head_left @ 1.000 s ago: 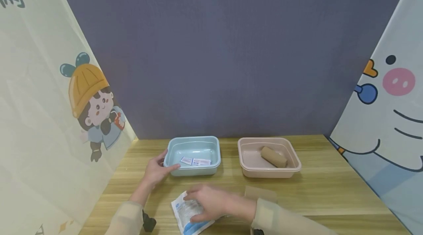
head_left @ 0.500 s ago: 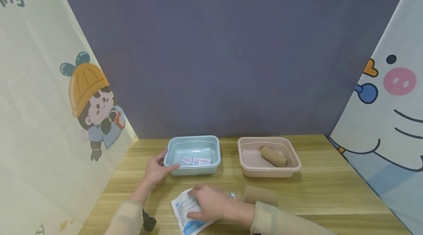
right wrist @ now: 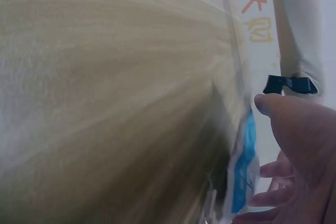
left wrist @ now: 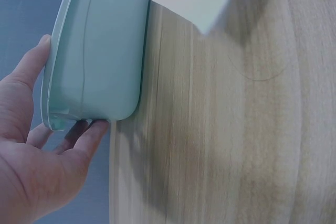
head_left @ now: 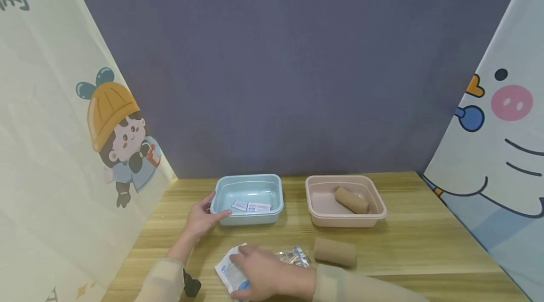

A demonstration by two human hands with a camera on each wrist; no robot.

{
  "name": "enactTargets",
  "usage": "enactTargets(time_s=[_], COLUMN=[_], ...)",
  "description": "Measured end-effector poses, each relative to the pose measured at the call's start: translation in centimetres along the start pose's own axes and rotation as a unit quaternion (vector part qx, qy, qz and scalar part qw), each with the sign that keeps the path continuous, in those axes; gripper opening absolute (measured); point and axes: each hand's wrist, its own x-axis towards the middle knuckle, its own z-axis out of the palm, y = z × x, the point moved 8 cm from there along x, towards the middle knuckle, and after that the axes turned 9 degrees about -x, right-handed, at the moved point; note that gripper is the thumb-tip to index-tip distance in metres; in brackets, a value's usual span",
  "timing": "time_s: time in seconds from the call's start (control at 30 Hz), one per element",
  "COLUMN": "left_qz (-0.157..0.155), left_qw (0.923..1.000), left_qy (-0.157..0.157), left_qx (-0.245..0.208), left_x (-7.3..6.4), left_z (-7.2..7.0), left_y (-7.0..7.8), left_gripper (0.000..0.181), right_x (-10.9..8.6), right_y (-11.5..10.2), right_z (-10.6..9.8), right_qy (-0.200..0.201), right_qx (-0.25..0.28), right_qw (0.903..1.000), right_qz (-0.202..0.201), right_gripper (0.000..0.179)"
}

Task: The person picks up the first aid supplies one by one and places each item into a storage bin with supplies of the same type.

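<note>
Gripping blue tub [head_left: 252, 219], left hand [head_left: 201, 219], holding white packet [head_left: 228, 269], right hand [head_left: 264, 272] splayed

Surface [head_left: 425, 245]: wood-grain top, yellowish-brown, streaks running side to side. Two plastic tubs stand near its far edge, well apart: rectangular light blue tub [head_left: 250, 219] on the left, pink tub [head_left: 344, 222] on the right, both upright. Brown cardboard tube [head_left: 335, 252] lies on its side, nearer than the pink tub. Just left of it: shiny, crinkled wrapper [head_left: 299, 257], partly hidden by the right hand [head_left: 264, 272]; contents too small to make out.
</note>
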Motion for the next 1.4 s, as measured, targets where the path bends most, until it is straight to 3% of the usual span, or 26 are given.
enactTargets(time_s=[0.33, 0.67, 1.1, 1.4], left_qz=[0.006, 0.004, 0.007, 0.006], left_qw=[0.9999, 1.0000, 0.9998, 0.9998], left_qy=[-0.006, -0.004, -0.004, 0.000], left_qx=[-0.007, -0.004, -0.016, -0.018], left_x=[0.0, 0.0, 0.0, -0.1], left_z=[0.0, 0.0, 0.0, 0.0], left_y=[0.0, 0.0, 0.0, 0.0], left_gripper=[0.099, 0.099, 0.098, 0.098], right_x=[0.6, 0.4, 0.8, 0.5], right_y=[-1.1, -0.8, -1.3, -0.2], right_z=[0.2, 0.6, 0.1, -1.2], right_qy=[-0.008, -0.005, 0.029, 0.035], right_qx=[0.026, 0.014, 0.015, 0.024], right_qw=[0.9983, 0.9999, 0.9984, 0.9986], right_qz=[-0.051, -0.006, -0.045, -0.031], right_gripper=[0.084, 0.087, 0.085, 0.086])
